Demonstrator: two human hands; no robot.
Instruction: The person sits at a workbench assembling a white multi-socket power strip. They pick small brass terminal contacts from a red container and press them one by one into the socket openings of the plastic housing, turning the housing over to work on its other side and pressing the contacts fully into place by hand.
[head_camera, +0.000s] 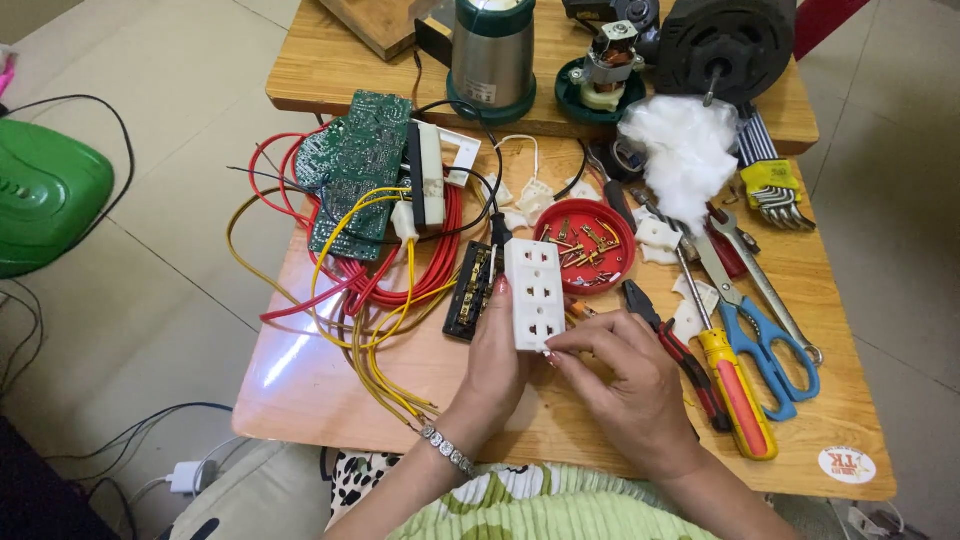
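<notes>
White plastic socket faceplate, three outlets in a column, held upright above the wooden tabletop. Left hand wrapped round the faceplate's left edge from behind, fingers closed on it. Right hand pinching the faceplate's lower right corner between thumb and fingertips. Just left of the faceplate, touching or nearly so: black socket base with brass contacts, lying on the tabletop. Further left of the faceplate: tangle of red and yellow wires, with a green circuit board on top of them. Just right of the faceplate and slightly above: red round dish holding small brass parts. Right of the faceplate, beyond the right hand: pliers, yellow-and-orange-handled screwdriver, blue-handled scissors, all lying side by side. Well above the faceplate: wad of white cotton.
</notes>
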